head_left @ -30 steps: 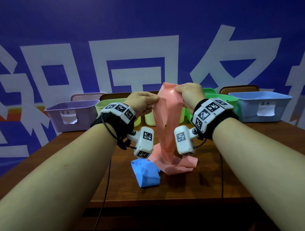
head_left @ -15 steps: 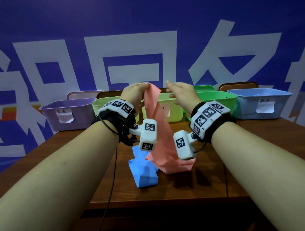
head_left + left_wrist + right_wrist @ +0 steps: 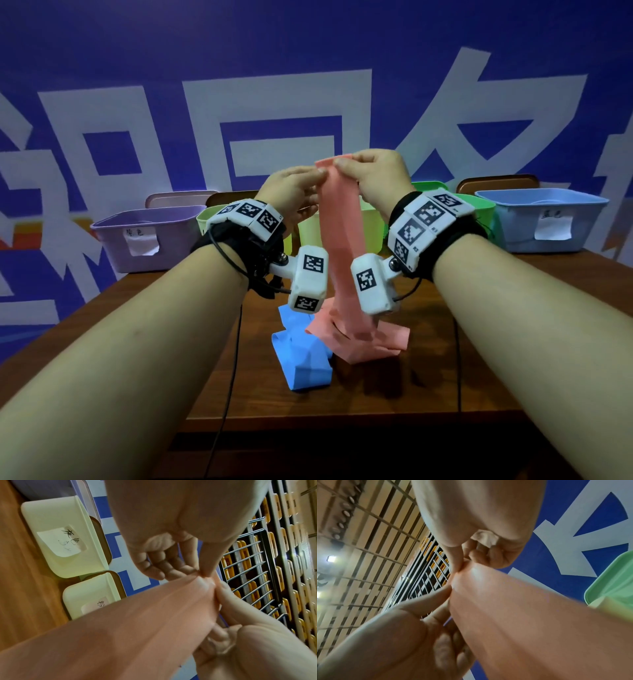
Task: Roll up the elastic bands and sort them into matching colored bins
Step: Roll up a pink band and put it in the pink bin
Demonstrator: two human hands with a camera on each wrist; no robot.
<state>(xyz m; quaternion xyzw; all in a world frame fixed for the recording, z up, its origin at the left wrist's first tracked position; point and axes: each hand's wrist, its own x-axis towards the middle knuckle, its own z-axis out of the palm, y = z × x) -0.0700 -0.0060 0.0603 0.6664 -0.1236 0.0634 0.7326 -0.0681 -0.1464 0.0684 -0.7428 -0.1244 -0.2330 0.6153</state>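
A long pink elastic band (image 3: 342,240) hangs from both hands down to the wooden table (image 3: 462,359), where its lower end lies crumpled. My left hand (image 3: 308,181) pinches the band's top edge from the left. My right hand (image 3: 352,164) pinches the same edge from the right, close beside it. The left wrist view shows thumb and forefinger of the left hand (image 3: 204,573) closed on the pink band (image 3: 137,622). The right wrist view shows the right hand (image 3: 458,566) pinching the pink band (image 3: 522,615). A blue band (image 3: 305,356) lies bunched on the table beside the pink heap.
A row of bins stands along the table's back edge: a purple bin (image 3: 147,236), two pale green bins (image 3: 207,219) (image 3: 371,222), a green bin (image 3: 479,205) and a blue bin (image 3: 548,219). Behind them is a blue wall with white characters.
Both hands have risen and drawn the pink band up, so it hangs longer and straighter. The right hand, off the band half a second ago, now pinches its top edge again.
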